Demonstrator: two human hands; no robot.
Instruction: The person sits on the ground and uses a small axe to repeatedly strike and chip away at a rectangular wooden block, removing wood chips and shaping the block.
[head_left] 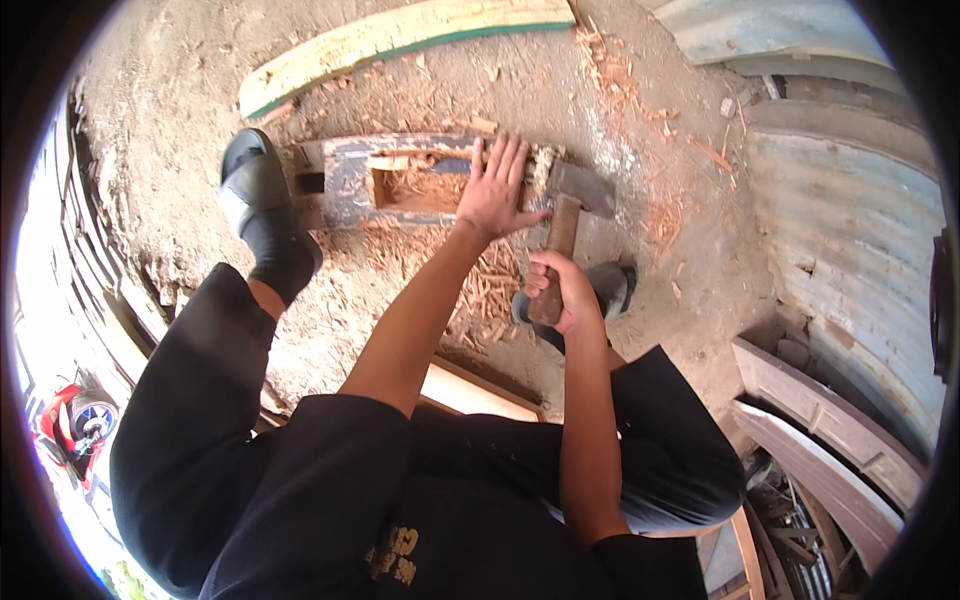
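A worn wooden block (400, 180), painted a faded blue-grey, is lying on the dirt floor (170, 110) just ahead of the person, who is seated low over it. A rectangular pocket (415, 187) is showing in its top face, raw reddish wood inside and chips lying in it. The paint is scuffed and the near edge is ragged.

The left hand (495, 190) is pressing flat on the right part of the block, fingers spread wide and pointing away, gripping nothing. The right hand (560, 290) is wrapping tightly around the wooden handle of a hammer (570, 215), whose dark, heavy head is resting just beside the block's right end, close to the left thumb. The two hands are sitting near each other but apart.

Reddish wood chips (490, 285) are heaping on the floor between the block and the person's knees, and more are scattering off to the right. A foot in a black shoe (262, 200) is bracing against the block's left end; the other shoe (612, 288) is peeking out right behind the right hand, partly hidden by it.

Farther out, a long pale plank (400, 35) with a green edge is lying across the floor beyond the block. Corrugated metal sheets (850, 230) are running along the right side, with curved wooden frame pieces (830, 430) stacking below them. A red object (75, 420) is showing at the far left edge, too small to tell what it is.
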